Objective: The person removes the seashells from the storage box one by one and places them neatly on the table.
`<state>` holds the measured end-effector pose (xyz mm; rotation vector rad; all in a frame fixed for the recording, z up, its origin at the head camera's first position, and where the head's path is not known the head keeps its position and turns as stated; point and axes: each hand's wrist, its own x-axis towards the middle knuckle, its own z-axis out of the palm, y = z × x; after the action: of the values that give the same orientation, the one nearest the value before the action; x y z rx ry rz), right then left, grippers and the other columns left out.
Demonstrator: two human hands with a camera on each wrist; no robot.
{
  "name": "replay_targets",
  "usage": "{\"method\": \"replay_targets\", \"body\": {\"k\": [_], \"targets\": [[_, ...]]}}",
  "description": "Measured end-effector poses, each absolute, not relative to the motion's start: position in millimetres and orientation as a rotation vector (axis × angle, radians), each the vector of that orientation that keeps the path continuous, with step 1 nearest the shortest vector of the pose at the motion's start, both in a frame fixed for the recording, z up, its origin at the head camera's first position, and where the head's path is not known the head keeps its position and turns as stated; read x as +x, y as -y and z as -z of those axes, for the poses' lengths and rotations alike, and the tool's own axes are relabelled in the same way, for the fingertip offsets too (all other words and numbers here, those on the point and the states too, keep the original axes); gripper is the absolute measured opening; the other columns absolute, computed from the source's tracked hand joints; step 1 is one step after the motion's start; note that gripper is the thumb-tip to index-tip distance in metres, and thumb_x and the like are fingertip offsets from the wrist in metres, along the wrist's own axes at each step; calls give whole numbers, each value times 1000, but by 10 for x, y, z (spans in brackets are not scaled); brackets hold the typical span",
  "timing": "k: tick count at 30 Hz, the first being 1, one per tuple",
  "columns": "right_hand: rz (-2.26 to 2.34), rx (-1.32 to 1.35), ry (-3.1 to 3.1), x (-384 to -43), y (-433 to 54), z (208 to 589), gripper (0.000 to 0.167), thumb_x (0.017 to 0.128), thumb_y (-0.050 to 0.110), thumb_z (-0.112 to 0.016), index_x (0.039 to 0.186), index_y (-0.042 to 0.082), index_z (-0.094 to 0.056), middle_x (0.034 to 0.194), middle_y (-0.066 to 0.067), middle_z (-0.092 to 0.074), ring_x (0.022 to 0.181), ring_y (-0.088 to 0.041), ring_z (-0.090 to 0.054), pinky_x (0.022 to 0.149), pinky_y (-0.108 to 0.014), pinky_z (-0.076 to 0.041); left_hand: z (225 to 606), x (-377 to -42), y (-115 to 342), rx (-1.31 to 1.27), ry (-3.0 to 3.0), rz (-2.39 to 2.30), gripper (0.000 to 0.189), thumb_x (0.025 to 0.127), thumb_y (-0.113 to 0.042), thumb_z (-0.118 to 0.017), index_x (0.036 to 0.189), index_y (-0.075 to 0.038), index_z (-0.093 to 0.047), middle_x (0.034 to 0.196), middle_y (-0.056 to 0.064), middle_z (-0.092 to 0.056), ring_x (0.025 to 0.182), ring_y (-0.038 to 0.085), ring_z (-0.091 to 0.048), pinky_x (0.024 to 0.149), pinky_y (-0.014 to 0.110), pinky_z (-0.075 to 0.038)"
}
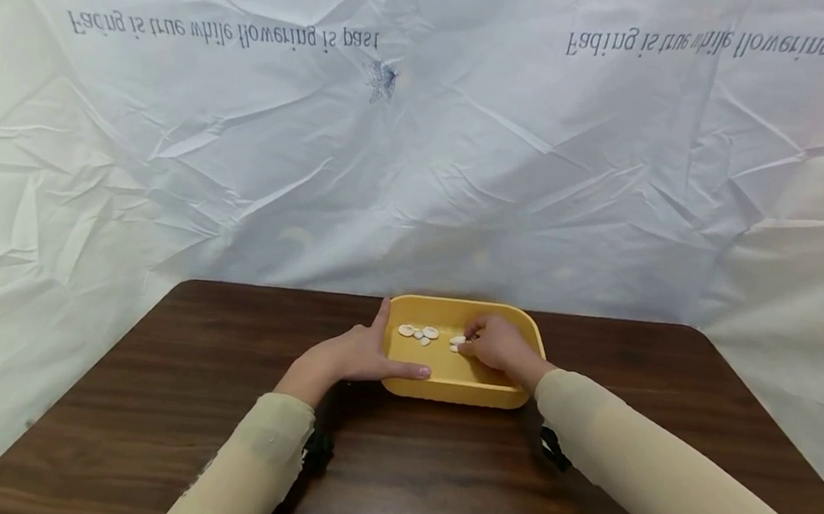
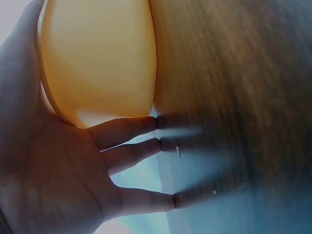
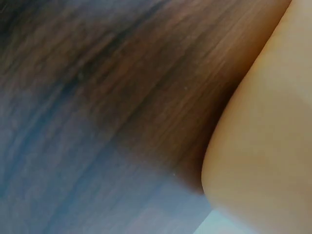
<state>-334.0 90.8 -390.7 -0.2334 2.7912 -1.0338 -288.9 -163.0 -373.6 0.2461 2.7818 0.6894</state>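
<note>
A yellow rectangular tray [image 1: 458,392] with rounded corners stands at the table's far edge. My left hand [image 1: 357,353] is spread against its left end, thumb over the near rim. In the left wrist view its straight fingers [image 2: 127,130] lie by the tray's outer wall, several tips down on the tabletop. Reaching over the right side, my right hand [image 1: 501,343] has its fingers curled inside the tray, pinching at small white pebble-like pieces [image 1: 457,341]. More flat, oval white pieces [image 1: 407,330] lie in a cluster left of them. The right wrist view shows only the tray's outside.
The dark wood-grain table [image 1: 420,467] has rounded far corners. Behind it hangs a creased white sheet [image 1: 466,171] with printed lettering, right up to the table's back edge. Sleeved forearms reach in from both lower sides, with dark wrist devices under them.
</note>
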Motion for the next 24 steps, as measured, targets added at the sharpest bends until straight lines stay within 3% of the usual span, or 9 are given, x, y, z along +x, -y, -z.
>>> {"method": "replay_targets", "body": {"k": [7, 12, 18, 24], "targets": [[1008, -283, -2811, -3350, -893, 3939, 31, 98, 30, -79, 118, 6, -74, 133, -16, -70, 99, -23, -63, 85, -35, -50, 3745, -2882, 1639, 235, -2778, -692, 146, 74, -92, -70, 170, -28, 19, 166, 30, -40, 150, 41, -49, 115, 54, -47], [971, -297, -2823, -3346, -895, 3932, 28, 100, 29, -76, 116, 6, -73, 132, -16, -70, 94, -23, -61, 81, -35, -48, 3743, -2892, 1631, 249, -2784, -675, 146, 73, -93, -68, 170, -28, 19, 164, 30, -43, 147, 40, -52, 114, 53, -49], [930, -358, -2829, -3357, -873, 3925, 34, 102, 33, -74, 126, 8, -73, 143, -15, -67, 122, -32, -65, 101, -47, -52, 3737, -2911, 1623, 239, -2784, -668, 146, 73, -93, -68, 170, -28, 19, 164, 30, -42, 147, 41, -51, 114, 53, -48], [924, -376, -2841, -3397, -841, 3950, 24, 101, 29, -76, 113, 8, -75, 136, -16, -70, 100, -26, -64, 90, -41, -50, 3735, -2908, 1638, 226, -2784, -663, 145, 74, -93, -68, 170, -28, 20, 165, 29, -41, 148, 40, -51, 113, 53, -49]]}}
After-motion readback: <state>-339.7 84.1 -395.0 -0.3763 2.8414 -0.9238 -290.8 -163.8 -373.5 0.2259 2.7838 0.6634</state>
